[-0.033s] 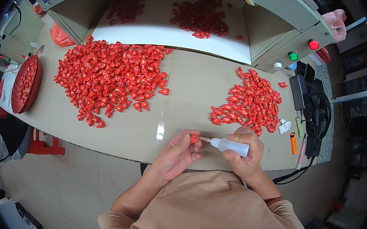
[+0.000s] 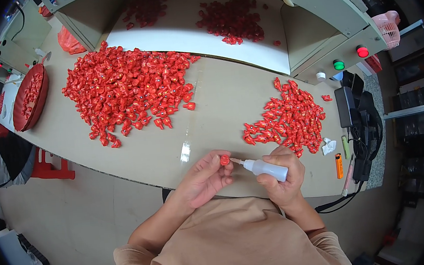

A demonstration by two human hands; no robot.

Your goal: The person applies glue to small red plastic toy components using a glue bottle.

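Between the thumb and fingers of my left hand (image 2: 205, 178) is a small red plastic piece (image 2: 224, 160), pinched near the table's front edge. My right hand (image 2: 283, 175) grips a translucent squeeze bottle (image 2: 266, 169) with a thin nozzle. The nozzle tip points left and meets or nearly meets the red piece; contact is too small to tell. A large pile of similar red pieces (image 2: 128, 87) lies ahead and to the left. To the right, beyond my right hand, a smaller pile of red pieces (image 2: 292, 117) is spread out.
Ahead stands an open-fronted metal cabinet (image 2: 311, 46) with more red pieces inside and coloured buttons. On the right lie an orange lighter (image 2: 339, 166), crumpled tissue (image 2: 329, 146) and black straps (image 2: 370, 127). A red basket (image 2: 18, 107) is at far left, near another person (image 2: 5, 157).
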